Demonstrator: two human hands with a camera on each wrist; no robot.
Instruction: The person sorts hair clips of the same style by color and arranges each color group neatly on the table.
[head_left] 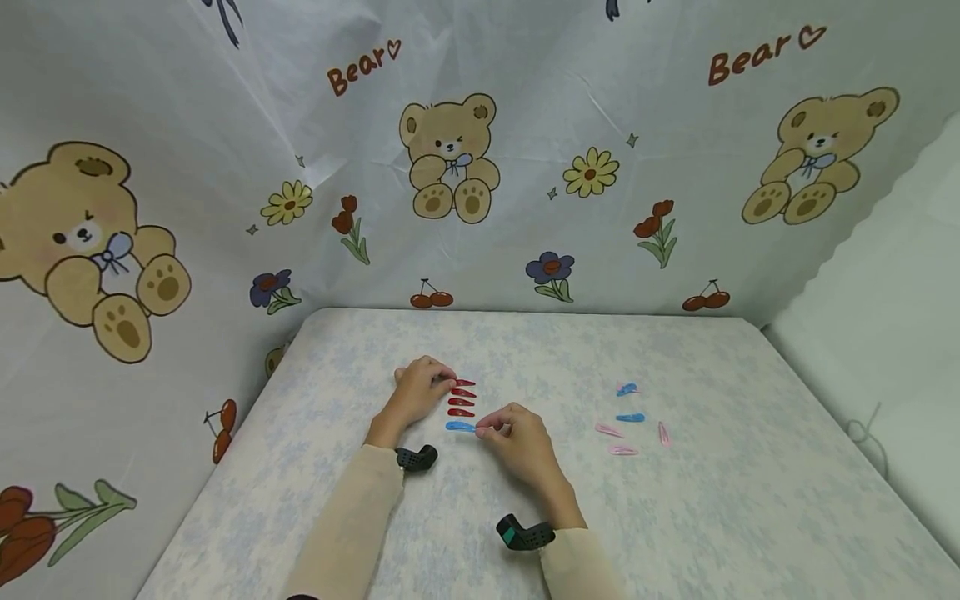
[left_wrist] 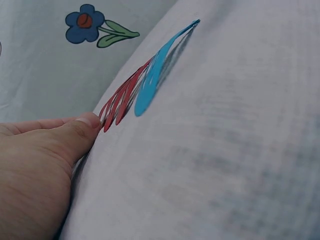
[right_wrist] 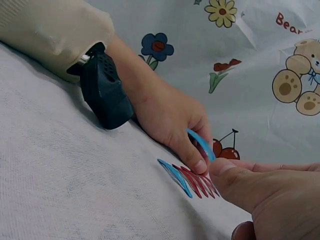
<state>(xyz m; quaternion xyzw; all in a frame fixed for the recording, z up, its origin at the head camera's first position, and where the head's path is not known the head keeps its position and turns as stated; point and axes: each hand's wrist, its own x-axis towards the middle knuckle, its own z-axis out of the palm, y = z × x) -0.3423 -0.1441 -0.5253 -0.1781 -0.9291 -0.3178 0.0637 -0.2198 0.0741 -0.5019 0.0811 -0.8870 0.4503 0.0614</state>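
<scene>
Several red hair clips (head_left: pixel 461 402) lie side by side in a column on the table. My left hand (head_left: pixel 425 387) has its thumb and finger on the rounded end of the farthest red clip. A blue hair clip (right_wrist: pixel 175 177) lies at the near end of the column, also seen in the left wrist view beside the red clips (left_wrist: pixel 122 102). Just above it, my right hand (head_left: pixel 519 440) pinches another blue hair clip (right_wrist: pixel 201 144) by one end between thumb and finger. From the head, the two blue clips overlap.
On the right half of the table (head_left: pixel 720 517) are a blue hair clip (head_left: pixel 631 417), a blue clip (head_left: pixel 626 389) overlapping something pink, and several pink hair clips (head_left: pixel 623 450). A printed bear curtain (head_left: pixel 517 250) hangs behind the far edge.
</scene>
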